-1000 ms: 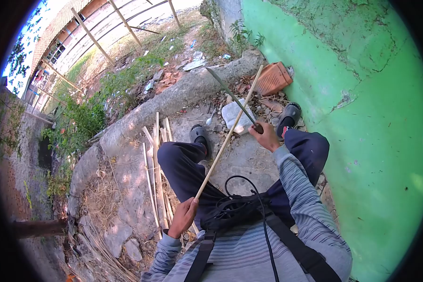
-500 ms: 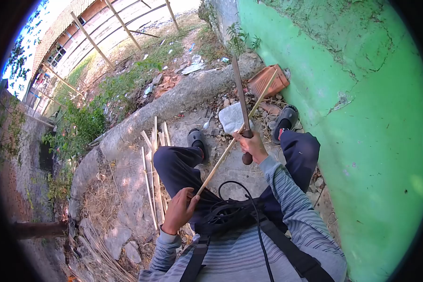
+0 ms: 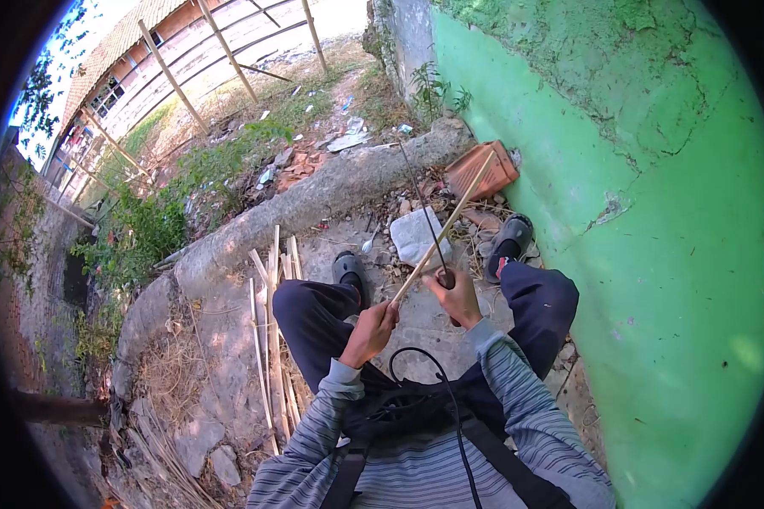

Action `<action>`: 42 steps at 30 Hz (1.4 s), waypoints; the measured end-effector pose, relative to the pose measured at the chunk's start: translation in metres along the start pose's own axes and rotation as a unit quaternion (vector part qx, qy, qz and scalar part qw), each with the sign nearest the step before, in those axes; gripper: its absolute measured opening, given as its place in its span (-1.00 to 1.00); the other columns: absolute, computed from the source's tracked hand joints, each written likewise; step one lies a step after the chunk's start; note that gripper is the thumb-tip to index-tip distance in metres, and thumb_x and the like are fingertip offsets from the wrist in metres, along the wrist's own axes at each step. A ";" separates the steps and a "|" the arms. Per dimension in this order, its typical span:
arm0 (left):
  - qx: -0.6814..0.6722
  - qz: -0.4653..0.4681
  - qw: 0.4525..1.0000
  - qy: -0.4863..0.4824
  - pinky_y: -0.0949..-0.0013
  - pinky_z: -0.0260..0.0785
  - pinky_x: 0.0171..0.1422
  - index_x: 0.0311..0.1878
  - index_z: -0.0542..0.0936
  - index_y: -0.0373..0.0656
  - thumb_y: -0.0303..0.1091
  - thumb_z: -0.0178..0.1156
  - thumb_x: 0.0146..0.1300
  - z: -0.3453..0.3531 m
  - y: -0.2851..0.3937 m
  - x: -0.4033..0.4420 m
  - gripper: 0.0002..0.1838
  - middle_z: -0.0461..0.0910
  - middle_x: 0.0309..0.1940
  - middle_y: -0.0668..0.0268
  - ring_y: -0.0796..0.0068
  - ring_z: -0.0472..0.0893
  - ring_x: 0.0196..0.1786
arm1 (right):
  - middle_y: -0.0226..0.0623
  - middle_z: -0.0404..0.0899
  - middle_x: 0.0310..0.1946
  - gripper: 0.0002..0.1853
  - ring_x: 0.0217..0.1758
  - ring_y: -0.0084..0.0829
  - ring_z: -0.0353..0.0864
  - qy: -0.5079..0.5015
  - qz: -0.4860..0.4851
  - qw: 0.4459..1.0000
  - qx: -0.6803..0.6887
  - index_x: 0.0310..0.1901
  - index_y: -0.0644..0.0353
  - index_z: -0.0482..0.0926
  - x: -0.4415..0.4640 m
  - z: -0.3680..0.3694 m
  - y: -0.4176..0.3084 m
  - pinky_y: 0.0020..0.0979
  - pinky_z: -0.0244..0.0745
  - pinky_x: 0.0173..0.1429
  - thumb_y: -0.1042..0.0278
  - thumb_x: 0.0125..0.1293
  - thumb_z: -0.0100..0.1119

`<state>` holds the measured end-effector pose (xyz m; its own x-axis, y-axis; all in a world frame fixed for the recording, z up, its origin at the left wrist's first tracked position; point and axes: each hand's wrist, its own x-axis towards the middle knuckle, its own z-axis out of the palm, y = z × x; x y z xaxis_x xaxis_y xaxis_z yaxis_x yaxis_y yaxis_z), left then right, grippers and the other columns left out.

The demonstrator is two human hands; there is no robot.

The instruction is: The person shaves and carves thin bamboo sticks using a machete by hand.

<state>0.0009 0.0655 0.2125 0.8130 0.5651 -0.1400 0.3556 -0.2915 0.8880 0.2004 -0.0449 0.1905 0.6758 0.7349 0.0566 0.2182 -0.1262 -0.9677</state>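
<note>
My left hand (image 3: pixel 370 334) is closed around the lower end of a pale, narrow bamboo strip (image 3: pixel 469 193). The strip slants up and right, its far end in front of an orange roof tile. In my right hand (image 3: pixel 457 300) is the dark handle of a machete (image 3: pixel 420 198). Its long blade points up and away and looks thin, seen almost edge-on. Near my right hand the blade and strip cross in view; whether they touch I cannot tell. A whitish stone block (image 3: pixel 416 235) lies on the ground just beyond my hands.
Several pale strips (image 3: pixel 273 331) lie on the ground left of my bent left leg. A green wall (image 3: pixel 662 280) rises close on the right. A low concrete ridge (image 3: pixel 272 212) curves ahead, with the orange tile (image 3: pixel 480 172) at its right end.
My left hand has moved up and right along with the strip, closer to my right hand. My right hand has lowered slightly, and the machete has turned from its flat side to nearly edge-on.
</note>
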 end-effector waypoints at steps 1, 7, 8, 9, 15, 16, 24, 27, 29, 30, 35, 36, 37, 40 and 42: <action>-0.001 -0.001 1.000 -0.002 0.30 0.27 -0.35 -0.34 0.49 -0.26 -0.09 -0.07 0.69 0.001 0.000 0.002 -0.51 0.39 -0.57 0.36 0.55 0.37 -0.47 | -0.39 0.44 -0.70 -0.66 -0.65 -0.44 0.44 0.001 -0.013 0.998 -0.064 -0.49 0.24 0.59 -0.006 -0.005 0.002 -0.22 0.26 -0.47 0.18 0.30 0.42; 0.016 -0.039 0.999 -0.018 0.24 0.23 -0.34 -0.39 0.45 -0.28 -0.04 -0.06 0.68 0.012 -0.007 0.016 -0.46 0.35 -0.58 0.35 0.49 0.31 -0.46 | -0.10 0.65 -0.55 -0.72 -0.43 -0.02 0.70 -0.022 -0.084 0.970 -0.225 -0.30 0.18 0.72 -0.041 -0.008 0.021 -0.11 0.57 -0.29 0.10 0.24 0.40; 0.021 -0.053 0.998 -0.033 0.16 0.28 -0.28 -0.34 0.48 -0.30 -0.05 -0.07 0.67 0.015 -0.013 0.019 -0.48 0.40 -0.56 0.21 0.33 0.39 -0.45 | -0.10 0.65 -0.55 -0.72 -0.43 -0.02 0.70 -0.020 -0.081 0.971 -0.225 -0.30 0.18 0.72 -0.045 -0.006 0.024 -0.11 0.57 -0.29 0.10 0.24 0.40; 0.026 -0.067 0.996 -0.047 0.08 0.33 -0.22 -0.30 0.51 -0.32 -0.06 -0.08 0.65 0.016 -0.014 0.020 -0.49 0.45 -0.54 0.07 0.16 0.46 -0.43 | -0.11 0.66 -0.53 -0.73 -0.40 0.00 0.71 -0.050 -0.044 0.970 -0.234 -0.27 0.14 0.74 -0.049 -0.004 0.023 -0.09 0.60 -0.26 0.08 0.23 0.40; 0.059 -0.055 0.996 -0.030 0.03 0.29 -0.22 -0.29 0.50 -0.36 -0.05 -0.08 0.64 0.021 -0.013 0.011 -0.48 0.46 -0.51 0.00 0.08 0.46 -0.43 | -0.14 0.69 -0.49 -0.78 -0.35 0.04 0.74 -0.059 -0.003 0.964 -0.261 -0.26 0.02 0.75 -0.051 -0.001 0.040 -0.01 0.62 -0.27 0.09 0.19 0.42; 0.061 -0.053 0.996 -0.032 0.03 0.29 -0.22 -0.29 0.50 -0.36 -0.05 -0.08 0.64 0.020 -0.013 0.011 -0.48 0.46 -0.51 0.00 0.08 0.46 -0.43 | -0.13 0.69 -0.50 -0.78 -0.36 0.05 0.73 -0.054 -0.009 0.960 -0.274 -0.26 0.01 0.73 -0.052 0.000 0.042 0.00 0.62 -0.27 0.09 0.18 0.42; -0.006 -0.089 0.994 -0.063 0.05 0.27 -0.25 -0.28 0.50 -0.35 -0.04 -0.06 0.63 0.029 -0.037 0.018 -0.48 0.44 -0.53 0.05 0.16 0.42 -0.44 | -0.13 0.66 -0.53 -0.79 -0.40 0.03 0.71 -0.042 -0.030 0.953 -0.297 -0.31 0.01 0.68 -0.064 0.009 0.037 0.02 0.59 -0.31 0.11 0.14 0.44; 0.001 -0.081 0.995 -0.063 0.11 0.25 -0.29 -0.31 0.49 -0.32 -0.05 -0.07 0.63 0.031 -0.050 0.015 -0.50 0.40 -0.56 0.18 0.31 0.37 -0.45 | -0.13 0.66 -0.53 -0.79 -0.40 0.03 0.72 -0.050 -0.018 0.947 -0.315 -0.31 0.01 0.69 -0.063 0.010 0.047 0.01 0.60 -0.29 0.10 0.15 0.43; 0.027 -0.092 0.994 -0.061 0.12 0.24 -0.30 -0.32 0.47 -0.31 -0.04 -0.07 0.63 0.029 -0.048 0.006 -0.50 0.38 -0.57 0.22 0.35 0.35 -0.46 | -0.13 0.66 -0.53 -0.79 -0.39 0.04 0.72 -0.003 -0.001 0.950 -0.312 -0.32 0.03 0.69 -0.057 0.004 0.057 0.02 0.60 -0.28 0.11 0.15 0.42; 0.017 -0.098 0.992 -0.073 0.11 0.23 -0.31 -0.34 0.47 -0.30 -0.04 -0.07 0.63 0.028 -0.050 0.002 -0.49 0.36 -0.58 0.22 0.35 0.35 -0.47 | -0.13 0.66 -0.53 -0.79 -0.39 0.04 0.72 -0.003 0.000 0.950 -0.311 -0.32 0.03 0.69 -0.052 0.001 0.058 0.02 0.60 -0.28 0.11 0.15 0.42; -0.029 -0.126 0.988 -0.089 0.08 0.20 -0.33 -0.39 0.42 -0.28 -0.02 -0.05 0.63 0.038 -0.064 0.006 -0.47 0.31 -0.61 0.20 0.34 0.32 -0.50 | -0.09 0.66 -0.51 -0.79 -0.37 0.08 0.71 -0.004 0.012 0.956 -0.293 -0.30 0.04 0.70 -0.058 -0.002 0.059 0.05 0.59 -0.25 0.11 0.17 0.40; -0.019 -0.113 0.990 -0.084 0.10 0.19 -0.34 -0.40 0.41 -0.28 -0.02 -0.05 0.63 0.039 -0.064 0.009 -0.47 0.29 -0.61 0.20 0.37 0.31 -0.50 | -0.08 0.66 -0.51 -0.79 -0.37 0.08 0.71 -0.018 0.001 0.957 -0.289 -0.30 0.04 0.70 -0.064 0.004 0.058 0.05 0.59 -0.25 0.11 0.17 0.40; -0.009 -0.100 0.992 -0.078 0.12 0.19 -0.35 -0.41 0.40 -0.28 -0.02 -0.04 0.63 0.040 -0.064 0.011 -0.46 0.28 -0.60 0.20 0.40 0.29 -0.51 | -0.07 0.65 -0.54 -0.79 -0.39 0.09 0.71 -0.022 -0.004 0.953 -0.303 -0.32 0.05 0.67 -0.069 0.009 0.057 0.07 0.58 -0.26 0.12 0.17 0.39; 0.019 -0.069 0.996 -0.047 0.14 0.18 -0.36 -0.41 0.39 -0.28 -0.01 -0.03 0.63 0.035 -0.053 -0.001 -0.46 0.27 -0.60 0.20 0.43 0.28 -0.51 | -0.07 0.64 -0.56 -0.79 -0.40 0.08 0.71 -0.016 -0.012 0.948 -0.318 -0.34 0.05 0.66 -0.062 0.003 0.054 0.06 0.58 -0.28 0.12 0.16 0.40; 0.019 -0.072 0.996 -0.054 0.14 0.18 -0.36 -0.41 0.39 -0.28 -0.01 -0.04 0.63 0.029 -0.047 -0.010 -0.46 0.27 -0.60 0.20 0.42 0.29 -0.50 | -0.07 0.64 -0.56 -0.79 -0.40 0.08 0.71 -0.001 -0.005 0.948 -0.318 -0.34 0.06 0.66 -0.048 -0.005 0.059 0.05 0.59 -0.29 0.12 0.16 0.40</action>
<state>-0.0106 0.0506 0.1593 0.7961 0.5180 -0.3129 0.4881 -0.2439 0.8380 0.1844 -0.0907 0.1317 0.6699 0.7397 0.0642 0.6059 -0.4946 -0.6231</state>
